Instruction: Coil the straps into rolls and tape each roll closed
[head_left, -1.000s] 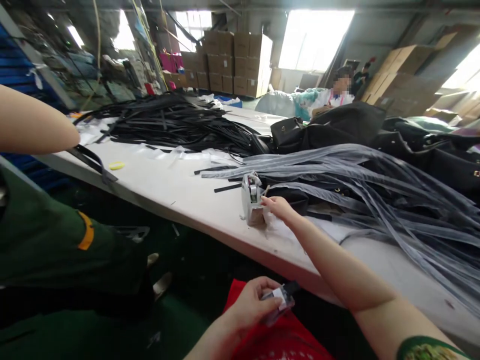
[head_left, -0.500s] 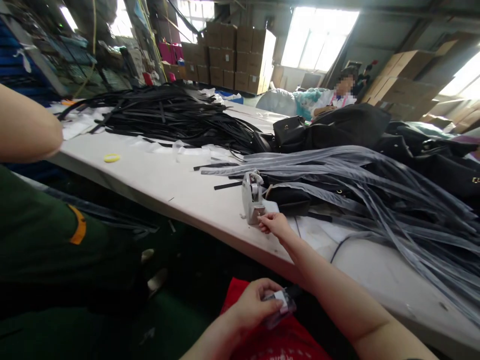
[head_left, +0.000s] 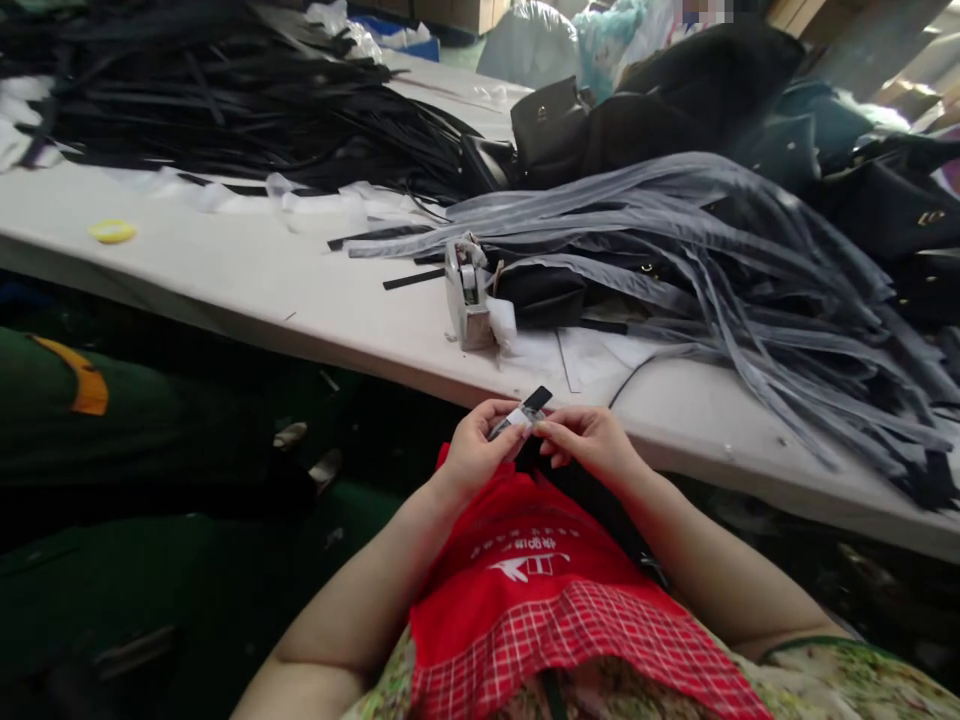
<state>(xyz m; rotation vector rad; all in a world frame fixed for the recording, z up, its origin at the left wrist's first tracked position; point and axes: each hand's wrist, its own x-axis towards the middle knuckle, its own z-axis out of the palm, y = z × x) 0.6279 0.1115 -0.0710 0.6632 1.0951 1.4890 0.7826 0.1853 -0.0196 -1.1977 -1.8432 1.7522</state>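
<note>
My left hand (head_left: 484, 440) is closed around a black strap (head_left: 538, 398) in clear plastic wrapping, in front of my body just off the table's edge. The strap's bare dark end sticks out above my thumb. A white patch (head_left: 516, 416) shows on the wrapping. From the other side my right hand (head_left: 589, 435) pinches at the wrapped strap, thumb and fingertips together; a small clear glint lies there, too small to make out. Beyond my hands, a tape dispenser (head_left: 471, 300) stands near the front edge of the table (head_left: 300, 290).
Plastic-wrapped straps (head_left: 637, 190) spread over the table's right side, with black bags (head_left: 675, 100) behind. A heap of loose black straps (head_left: 225, 100) covers the far left. A yellow oval object (head_left: 112, 231) lies near the left edge. Another person's leg (head_left: 150, 410) is at left.
My right hand has left the front of the tape dispenser and come to the wrapped strap. My left hand has risen with the strap to meet it. The view has tilted down.
</note>
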